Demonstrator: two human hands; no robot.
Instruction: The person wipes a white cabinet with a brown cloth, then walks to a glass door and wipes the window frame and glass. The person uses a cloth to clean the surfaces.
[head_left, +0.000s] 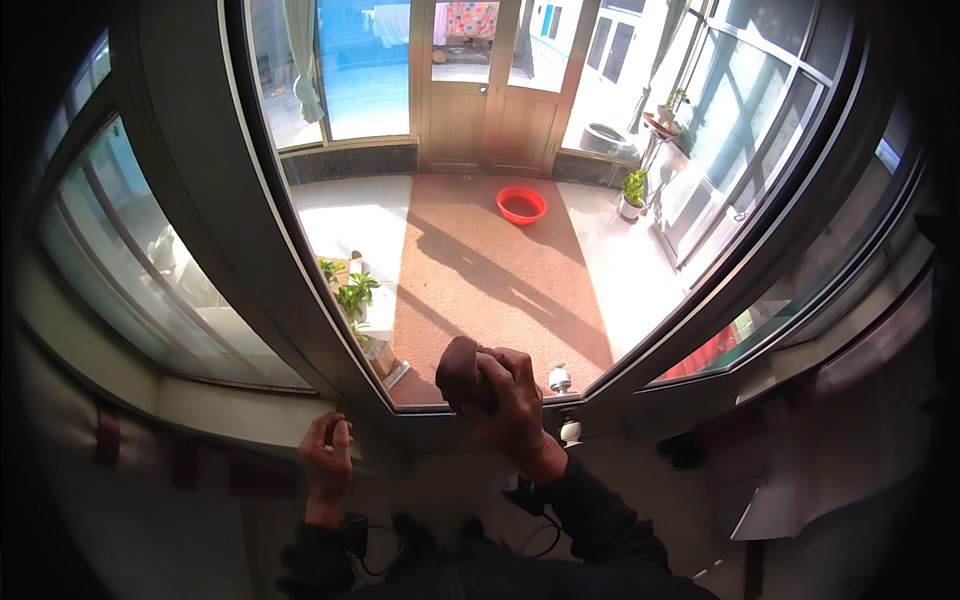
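My right hand is closed around a bunched dark cloth, raised in front of the lower part of a glass door pane. Whether the cloth touches the glass I cannot tell. Just right of that hand is a white round door knob on the dark door frame, with a matching one seen through the glass. Off to the left, my left hand is raised beside the window sill with its fingers curled; no object shows in it.
Beyond the glass, a red plastic basin sits on a brown carpet. Potted plants stand at the left and another at the right. Wooden double doors are farther back. A pale window sill runs along the left on my side.
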